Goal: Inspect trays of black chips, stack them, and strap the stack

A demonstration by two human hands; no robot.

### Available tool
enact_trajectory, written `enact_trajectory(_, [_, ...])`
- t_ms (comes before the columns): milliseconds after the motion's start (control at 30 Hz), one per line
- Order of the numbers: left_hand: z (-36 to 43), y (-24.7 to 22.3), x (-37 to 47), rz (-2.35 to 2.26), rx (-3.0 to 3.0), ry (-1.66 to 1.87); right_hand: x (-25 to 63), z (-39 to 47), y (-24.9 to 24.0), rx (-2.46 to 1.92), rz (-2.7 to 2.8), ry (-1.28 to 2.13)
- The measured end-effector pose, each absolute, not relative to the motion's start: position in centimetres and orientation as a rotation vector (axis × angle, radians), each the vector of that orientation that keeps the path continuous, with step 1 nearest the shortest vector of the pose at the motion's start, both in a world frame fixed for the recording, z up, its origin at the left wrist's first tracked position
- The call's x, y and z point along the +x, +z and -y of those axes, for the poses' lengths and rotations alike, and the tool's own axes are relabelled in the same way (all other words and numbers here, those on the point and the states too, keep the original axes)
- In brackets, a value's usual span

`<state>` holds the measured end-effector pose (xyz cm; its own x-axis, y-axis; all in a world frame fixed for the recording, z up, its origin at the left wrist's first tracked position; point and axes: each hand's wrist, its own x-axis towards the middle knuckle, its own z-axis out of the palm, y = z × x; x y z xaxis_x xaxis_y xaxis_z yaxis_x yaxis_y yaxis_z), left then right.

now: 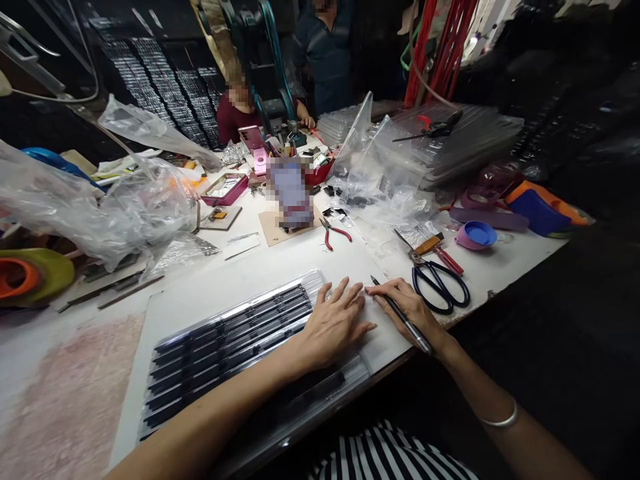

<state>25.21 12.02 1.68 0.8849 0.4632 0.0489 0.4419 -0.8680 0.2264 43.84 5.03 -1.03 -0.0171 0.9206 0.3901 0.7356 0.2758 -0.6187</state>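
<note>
My left hand (336,323) lies flat with its fingers spread, over the right end of a clear plastic tray (317,280). Rows of black strip-shaped parts (220,347) fill the tray's compartments. Just to the right, my right hand (407,308) grips a slim dark pen-shaped tool (411,328) with a silvery rear end. Its pointed tip shows past the fingers, near the left fingertips. Whether the fingertips hold any small part is too fine to make out. Dark-handled scissors (440,285) lie right of my right hand.
Red-handled pliers (335,233) lie beyond my hands, near a blurred phone-like object (290,190). Plastic bags (150,213) crowd the left. Stacked clear trays (460,143) stand at back right, with a roll of tape (477,235) nearer. Two people are across the table.
</note>
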Motion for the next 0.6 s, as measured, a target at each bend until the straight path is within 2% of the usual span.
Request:
enact_trajectory(100, [-12.82, 1.98, 24.87, -0.688, 2.768, 0.253, 43.89, -4.95, -0.54, -1.504, 1.808, 0.380])
enact_trajectory(233, [-13.15, 2.30, 24.70, -0.459, 2.768, 0.152, 43.88, -4.96, -0.28, -1.518, 1.816, 0.354])
enact_trajectory(600, [-12.44, 1.75, 24.92, -0.517, 2.921, 0.042, 43.80, -5.15, -0.73, -1.580, 1.690, 0.300])
